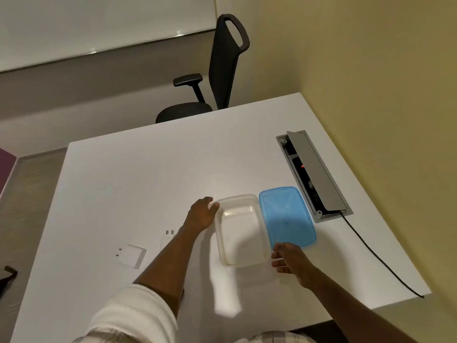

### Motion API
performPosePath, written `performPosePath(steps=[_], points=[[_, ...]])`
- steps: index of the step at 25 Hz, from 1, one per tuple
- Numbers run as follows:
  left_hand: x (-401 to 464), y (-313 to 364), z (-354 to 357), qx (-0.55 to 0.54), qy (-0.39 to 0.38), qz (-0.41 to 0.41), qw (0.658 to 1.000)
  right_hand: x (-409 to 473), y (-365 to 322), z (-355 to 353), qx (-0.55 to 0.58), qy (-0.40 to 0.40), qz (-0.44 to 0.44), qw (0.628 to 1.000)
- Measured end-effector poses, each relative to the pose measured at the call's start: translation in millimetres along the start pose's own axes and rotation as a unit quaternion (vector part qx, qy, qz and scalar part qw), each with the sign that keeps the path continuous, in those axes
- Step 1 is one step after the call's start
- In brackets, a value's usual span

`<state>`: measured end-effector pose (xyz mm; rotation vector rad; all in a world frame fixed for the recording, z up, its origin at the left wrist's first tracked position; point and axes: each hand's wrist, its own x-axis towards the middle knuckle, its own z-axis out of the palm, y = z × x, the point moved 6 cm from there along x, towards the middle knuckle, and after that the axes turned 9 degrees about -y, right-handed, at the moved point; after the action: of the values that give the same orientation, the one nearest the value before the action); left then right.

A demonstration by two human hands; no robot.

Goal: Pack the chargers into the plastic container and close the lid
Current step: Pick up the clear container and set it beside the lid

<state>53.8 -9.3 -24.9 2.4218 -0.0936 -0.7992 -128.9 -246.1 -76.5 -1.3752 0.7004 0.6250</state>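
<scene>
The empty plastic container (239, 231) sits open on the white table (148, 174), long axis running away from the person, with the left hand (201, 214) touching its far-left corner, fingers loosely curled, and the right hand (288, 258) at its near-right corner, fingers loosely spread and pinching nothing. The blue lid (286, 216) lies flat just beside the container's right wall. The 2 chargers, the nearer charger (131, 256) and the partly hidden charger (168, 237), lie to the left of the left forearm, so the left hand appears the nearer one for the pick-up.

Head camera looks steeply down, seemingly close, onto the table (153, 174).
</scene>
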Motion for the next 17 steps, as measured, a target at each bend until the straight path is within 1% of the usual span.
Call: performPosePath(steps=[3,8,11,17], points=[[7.9,15.2,1.5,0.014,0.01,0.017,1.0,-2.0,3.2,2.1,-0.005,0.0,0.014,1.0],[16.2,27.2,14.7,0.061,-0.034,0.02,0.997,-0.3,11.2,5.8,0.008,-0.013,0.021,1.0],[19.5,24.5,15.6,0.062,-0.031,0.018,0.997,3.1,15.2,10.1,0.009,-0.02,0.022,1.0],[8.1,-5.0,2.5,0.036,-0.008,-0.019,0.999,7.4,7.8,14.3,0.0,-0.024,0.0,1.0]])
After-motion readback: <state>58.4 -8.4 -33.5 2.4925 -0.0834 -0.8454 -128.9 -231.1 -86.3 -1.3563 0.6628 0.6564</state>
